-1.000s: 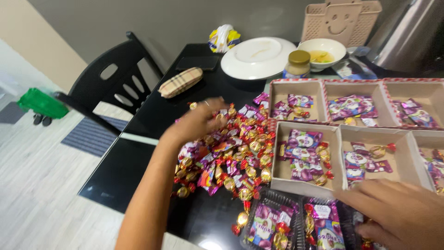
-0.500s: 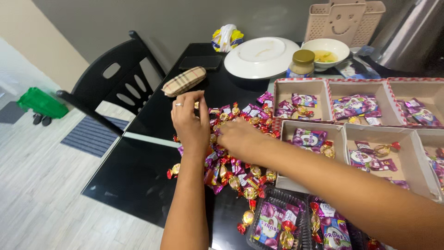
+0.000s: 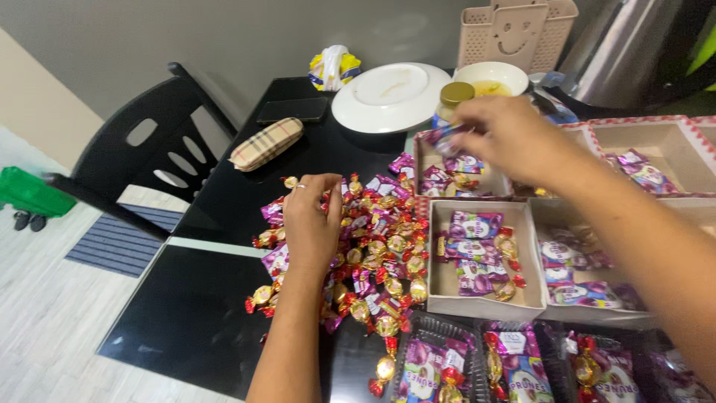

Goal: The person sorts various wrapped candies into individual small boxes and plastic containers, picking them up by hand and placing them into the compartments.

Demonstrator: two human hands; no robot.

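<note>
Your left hand [image 3: 311, 224] lies palm-down on the loose pile of sweets [image 3: 373, 246] spread over the black table [image 3: 201, 313], fingers curled into the pile; what they pinch, if anything, is hidden. A ring shows on one finger.

Your right hand [image 3: 507, 134] is raised over the far-left cardboard compartment [image 3: 425, 153], fingers closed on a purple packet [image 3: 446, 136] held at the fingertips, above the box and not yet resting in it.

Containers:
- Far-left compartment: a few purple packets and at least one gold sweet on its floor.
- Near-left compartment [image 3: 440, 287]: several purple packets plus gold sweets with red twisted ends, gathered toward the right and middle.
- Next compartment to the right [image 3: 597, 317], partly under your forearm: purple packets; the rest is blurred.
- Far compartment on the right [image 3: 671, 142]: a small cluster of purple packets at its left end.
- Clear plastic trays [image 3: 418, 328] at the near edge: larger purple packets with a gold, red-ended sweet lying in each one that shows.

Beyond the pile: a checked pouch [image 3: 267, 143], a dark phone [image 3: 292, 110], a white plate [image 3: 388, 95], a gold-lidded jar [image 3: 452, 98] just beside a white bowl [image 3: 492, 75] holding yellowish liquid, and a beige slotted holder [image 3: 518, 33]. A black chair [image 3: 142, 164] stands at the table's left.
</note>
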